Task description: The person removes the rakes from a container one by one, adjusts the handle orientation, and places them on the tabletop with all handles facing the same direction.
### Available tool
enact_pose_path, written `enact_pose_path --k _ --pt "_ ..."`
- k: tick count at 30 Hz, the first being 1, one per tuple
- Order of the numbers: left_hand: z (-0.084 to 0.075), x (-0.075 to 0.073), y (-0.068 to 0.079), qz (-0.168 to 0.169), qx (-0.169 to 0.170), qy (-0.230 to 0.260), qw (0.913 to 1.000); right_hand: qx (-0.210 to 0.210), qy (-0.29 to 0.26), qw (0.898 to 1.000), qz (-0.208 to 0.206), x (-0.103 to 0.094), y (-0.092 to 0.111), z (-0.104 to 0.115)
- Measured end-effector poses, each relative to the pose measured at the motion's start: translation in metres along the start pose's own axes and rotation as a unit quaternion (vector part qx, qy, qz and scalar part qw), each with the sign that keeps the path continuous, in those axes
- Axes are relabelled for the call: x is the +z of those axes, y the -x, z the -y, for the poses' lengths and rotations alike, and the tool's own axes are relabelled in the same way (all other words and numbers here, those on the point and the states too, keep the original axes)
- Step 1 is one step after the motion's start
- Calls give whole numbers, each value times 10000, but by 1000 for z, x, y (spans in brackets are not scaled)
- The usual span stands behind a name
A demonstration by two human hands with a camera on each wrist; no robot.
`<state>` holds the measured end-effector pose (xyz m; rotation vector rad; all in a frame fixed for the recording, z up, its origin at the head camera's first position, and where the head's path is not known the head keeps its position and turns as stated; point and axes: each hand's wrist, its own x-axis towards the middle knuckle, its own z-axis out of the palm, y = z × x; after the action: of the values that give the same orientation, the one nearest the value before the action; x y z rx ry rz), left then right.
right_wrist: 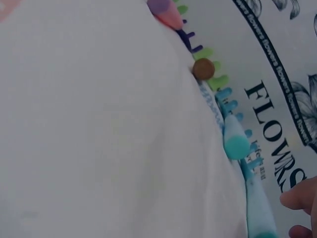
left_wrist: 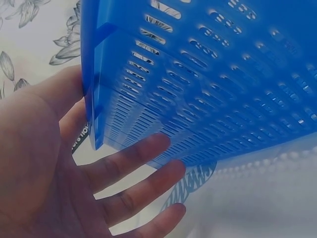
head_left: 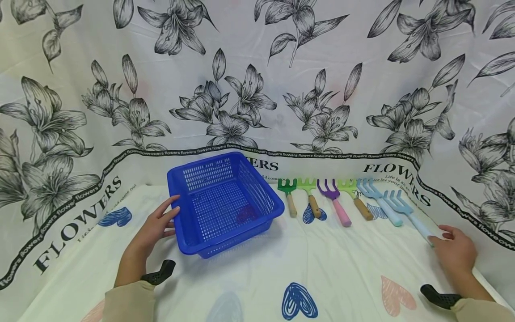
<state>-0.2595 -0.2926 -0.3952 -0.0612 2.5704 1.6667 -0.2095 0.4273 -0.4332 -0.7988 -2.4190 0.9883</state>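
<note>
A blue plastic basket (head_left: 219,210) with slotted walls is tilted, its open top turned toward me. My left hand (head_left: 154,226) pinches its left rim between thumb and index finger. In the left wrist view, the other fingers (left_wrist: 143,193) of that hand spread out beneath the slotted wall. My right hand (head_left: 456,250) is at the handle end of the rightmost light blue hand rake (head_left: 418,226). The right wrist view shows its fingertips (right_wrist: 297,198) just beside that pale handle (right_wrist: 260,208), not wrapped around it.
More hand rakes lie in a row right of the basket: a dark green one (head_left: 287,188), light green ones with wooden handles (head_left: 314,205), a purple one with a pink handle (head_left: 341,212) and another light blue one (head_left: 388,210). Flower-printed cloth (head_left: 257,129) rises behind them.
</note>
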Motion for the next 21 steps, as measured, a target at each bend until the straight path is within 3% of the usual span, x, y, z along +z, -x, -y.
enact_pose_path --k 5,10,15,21 --pt "0 1 0 -41 28 51 10000 -372 76 9989 262 3 10 12" --pt "3 3 -3 -27 149 265 9995 -1245 333 9887 767 7 21 19" --pt "5 4 -5 -186 239 361 9989 -2296 567 9663 1019 14 30 22" --pt "9 6 -6 -374 315 414 9979 -3311 957 9329 1042 25 32 23"
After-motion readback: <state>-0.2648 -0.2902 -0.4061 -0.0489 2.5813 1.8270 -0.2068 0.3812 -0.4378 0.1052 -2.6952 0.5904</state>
